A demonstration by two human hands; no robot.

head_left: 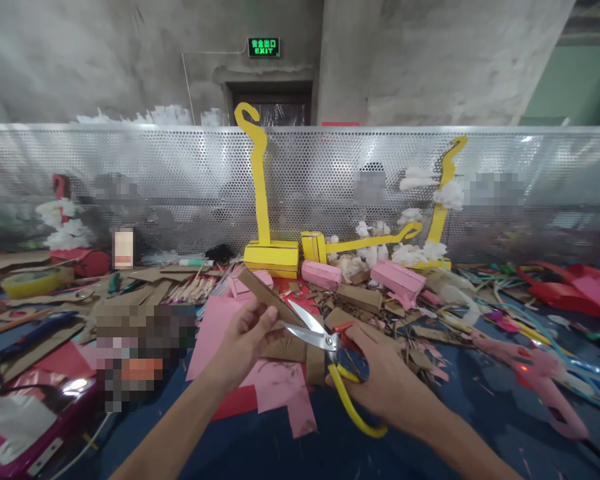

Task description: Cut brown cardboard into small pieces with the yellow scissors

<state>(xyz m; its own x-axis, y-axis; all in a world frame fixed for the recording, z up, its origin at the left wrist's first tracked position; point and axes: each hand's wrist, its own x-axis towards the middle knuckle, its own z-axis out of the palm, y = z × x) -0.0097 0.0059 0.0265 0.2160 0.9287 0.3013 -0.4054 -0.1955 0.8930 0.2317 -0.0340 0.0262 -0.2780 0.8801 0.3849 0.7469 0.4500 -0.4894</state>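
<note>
My left hand pinches a narrow strip of brown cardboard, which slants up to the left. In my right hand is a pair of scissors with red and yellow handles. Their blades are spread apart and point left, close to the strip's lower end; whether they touch it I cannot tell. Under my hands lie pink paper sheets, a red paper piece and more cardboard pieces.
A yellow hooked shape on a box base stands ahead, before a perforated metal screen. Pink paper boxes lie among cardboard scraps. A pink glue gun rests at right, a purple tissue box at lower left.
</note>
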